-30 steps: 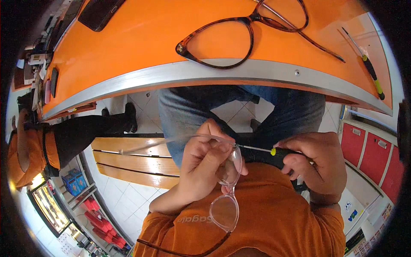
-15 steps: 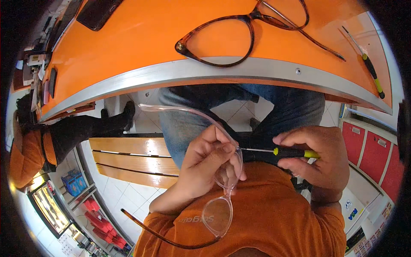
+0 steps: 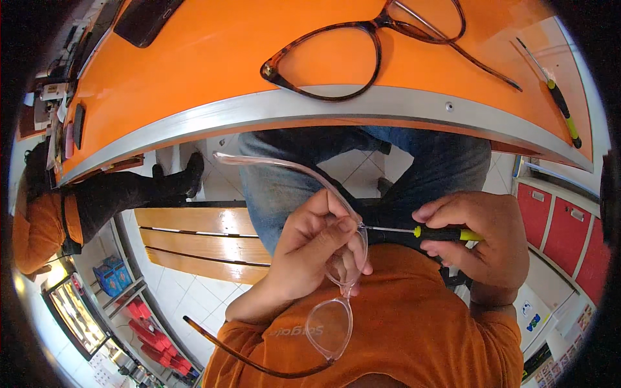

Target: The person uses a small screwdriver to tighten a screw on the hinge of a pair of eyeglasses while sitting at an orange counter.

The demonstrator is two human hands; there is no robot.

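Observation:
My left hand [image 3: 317, 242] grips a pair of clear-framed eyeglasses [image 3: 349, 317] at one hinge, thumb and fingers pinched round the corner. One temple is clear pinkish plastic and stretches up to the left; the other is tortoiseshell brown and curves out below left. My right hand [image 3: 482, 239] is closed round the black and yellow handle of a small screwdriver [image 3: 446, 233]. Its thin shaft points left, and the tip meets the hinge beside my left thumb. The screw itself is too small to make out.
On the orange table [image 3: 213, 71], with a metal edge, lie tortoiseshell glasses [image 3: 375, 29], a second screwdriver [image 3: 556, 103] and a dark case [image 3: 145, 19]. A slatted wooden bench [image 3: 200, 239] is at left. A person in an orange top [image 3: 45, 226] is at far left; red drawers [image 3: 569, 233] stand right.
My right fingers have shifted slightly on the screwdriver handle, drawing closer round it. The eyeglasses and my left hand stay almost in place, with the tip still at the hinge.

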